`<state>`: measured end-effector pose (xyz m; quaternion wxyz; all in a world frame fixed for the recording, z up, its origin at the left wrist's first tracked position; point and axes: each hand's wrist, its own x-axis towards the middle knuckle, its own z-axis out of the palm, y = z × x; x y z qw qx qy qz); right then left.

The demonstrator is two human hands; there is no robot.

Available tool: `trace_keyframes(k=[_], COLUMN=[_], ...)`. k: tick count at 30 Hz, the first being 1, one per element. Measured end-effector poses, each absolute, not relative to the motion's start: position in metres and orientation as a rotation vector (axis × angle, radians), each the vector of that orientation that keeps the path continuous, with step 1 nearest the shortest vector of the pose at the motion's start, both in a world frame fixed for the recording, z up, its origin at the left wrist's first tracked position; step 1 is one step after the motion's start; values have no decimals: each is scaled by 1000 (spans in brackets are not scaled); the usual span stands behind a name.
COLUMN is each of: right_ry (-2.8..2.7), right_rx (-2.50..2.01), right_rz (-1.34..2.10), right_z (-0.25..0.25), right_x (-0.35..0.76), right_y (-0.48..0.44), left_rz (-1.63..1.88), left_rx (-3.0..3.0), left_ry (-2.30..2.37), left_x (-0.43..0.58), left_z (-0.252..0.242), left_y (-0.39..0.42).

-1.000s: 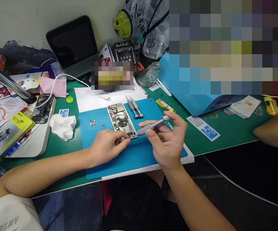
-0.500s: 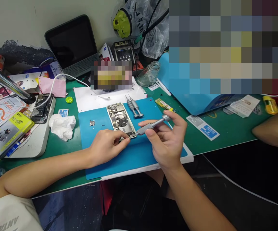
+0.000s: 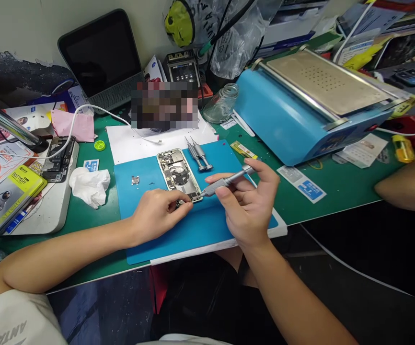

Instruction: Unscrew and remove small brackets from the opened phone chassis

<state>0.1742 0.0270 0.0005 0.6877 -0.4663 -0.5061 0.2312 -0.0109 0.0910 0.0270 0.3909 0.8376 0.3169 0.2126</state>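
Observation:
An opened phone (image 3: pixel 180 175) lies on a blue mat (image 3: pixel 193 230), its inner parts showing. My left hand (image 3: pixel 159 213) is at the phone's near end, thumb and forefinger closed on its lower left corner. In my right hand (image 3: pixel 248 206) is a grey screwdriver (image 3: pixel 222 185), held slanting, its tip at the phone's lower right corner. Two more grey screwdrivers (image 3: pixel 198 154) lie side by side beyond the phone. Small metal parts (image 3: pixel 135 180) rest on the mat left of it.
A blue machine with a metal plate (image 3: pixel 282 129) stands at the right, a glass jar (image 3: pixel 222 105) beside it. Crumpled tissue (image 3: pixel 90 187), another opened phone (image 3: pixel 59 160) and boxes (image 3: pixel 9 203) are on the left. Someone's bare arm (image 3: pixel 409 184) is at the right edge.
The view has shifted slightly, so the scene sits a little higher and further left. Both hands keep nearly the same pose at the phone. The blue machine now shows unblurred.

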Motion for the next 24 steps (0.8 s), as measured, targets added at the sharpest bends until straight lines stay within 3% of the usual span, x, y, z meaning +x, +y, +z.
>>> trace_keyframes(k=[24], right_ry=[-1149], right_rx=[-1060], right_rz=[482], right_z=[0], right_x=[174], right_y=[26], left_rz=[550], left_rx=[2163], left_ry=[797], left_x=[-11], left_z=[26], left_y=[91])
